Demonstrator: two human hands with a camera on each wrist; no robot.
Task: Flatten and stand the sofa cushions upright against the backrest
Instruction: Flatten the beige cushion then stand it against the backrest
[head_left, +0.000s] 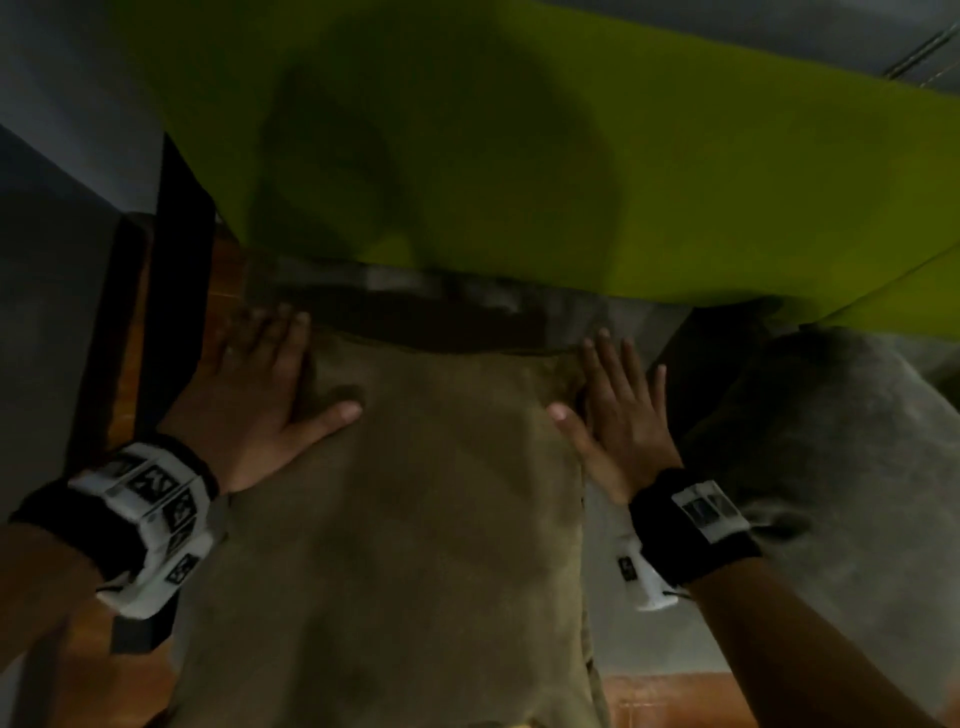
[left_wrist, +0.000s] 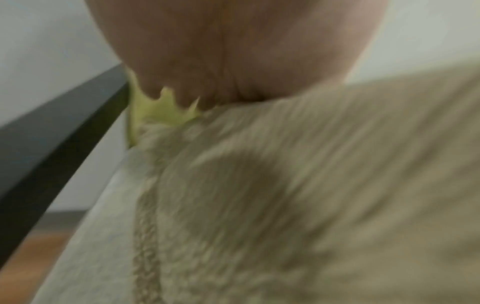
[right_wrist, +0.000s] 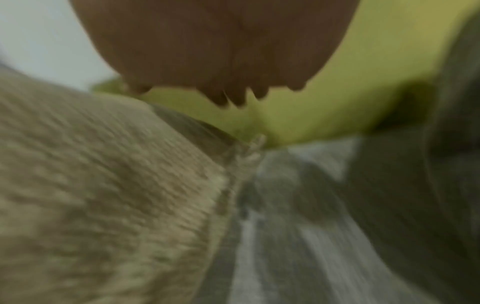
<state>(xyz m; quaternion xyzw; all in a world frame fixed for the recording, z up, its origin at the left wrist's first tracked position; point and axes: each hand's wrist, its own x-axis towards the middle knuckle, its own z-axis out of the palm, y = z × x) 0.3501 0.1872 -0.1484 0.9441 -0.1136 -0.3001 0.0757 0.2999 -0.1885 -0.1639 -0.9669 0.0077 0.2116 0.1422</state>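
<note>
A tan woven cushion (head_left: 415, 493) lies flat on the grey seat (head_left: 613, 613), its far edge near the bright green backrest (head_left: 519, 156). My left hand (head_left: 260, 384) presses flat on the cushion's left edge with straight fingers and the thumb spread onto the fabric. My right hand (head_left: 618, 410) lies flat along the cushion's right edge, fingers straight and pointing at the backrest. The left wrist view shows the palm (left_wrist: 233, 51) against the tan cushion (left_wrist: 311, 195). The right wrist view shows the right hand (right_wrist: 221, 51) beside the tan cushion (right_wrist: 103, 195). A grey cushion (head_left: 831, 493) lies to the right.
A dark sofa arm (head_left: 176, 291) runs along the left, with a wooden floor (head_left: 130, 675) below it. A grey wall (head_left: 62, 78) stands behind the sofa. The grey cushion crowds the right hand's outer side.
</note>
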